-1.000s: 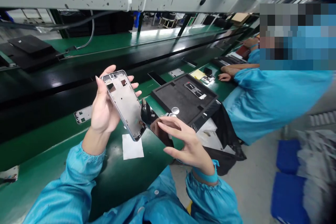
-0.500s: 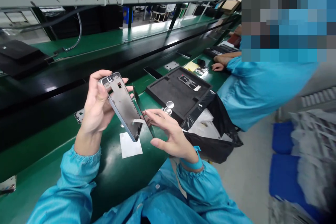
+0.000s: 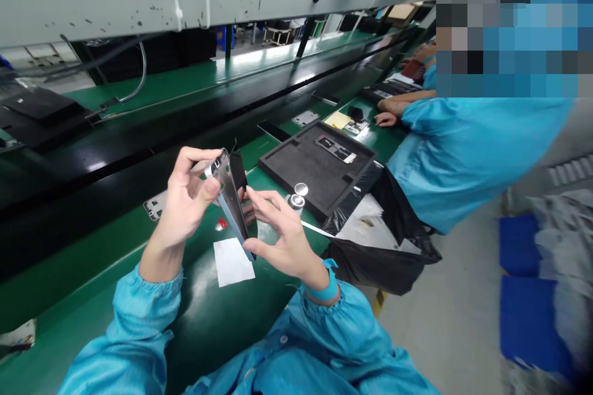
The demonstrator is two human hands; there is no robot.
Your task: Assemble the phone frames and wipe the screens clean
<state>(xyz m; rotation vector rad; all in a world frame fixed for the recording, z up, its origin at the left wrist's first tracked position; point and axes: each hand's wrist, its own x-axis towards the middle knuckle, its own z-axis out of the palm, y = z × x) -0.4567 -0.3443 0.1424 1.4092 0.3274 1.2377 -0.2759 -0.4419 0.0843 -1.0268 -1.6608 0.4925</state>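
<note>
Metal, thin and grey, the phone frame (image 3: 230, 197) stands nearly edge-on above the glossy green desk (image 3: 208, 315), pinched at its upper end by the left hand (image 3: 188, 203). The right hand (image 3: 278, 231) pinches a dark glossy screen panel (image 3: 239, 174) that seems pressed against the frame's far face. A second ago frame and panel were splayed apart, the frame's cut-out inner face showing. A white paper square (image 3: 233, 261) lies below; a matte black foam tray (image 3: 319, 166) sits beyond.

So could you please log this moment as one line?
left hand: holds phone frame | right hand: presses black screen panel against it
</note>
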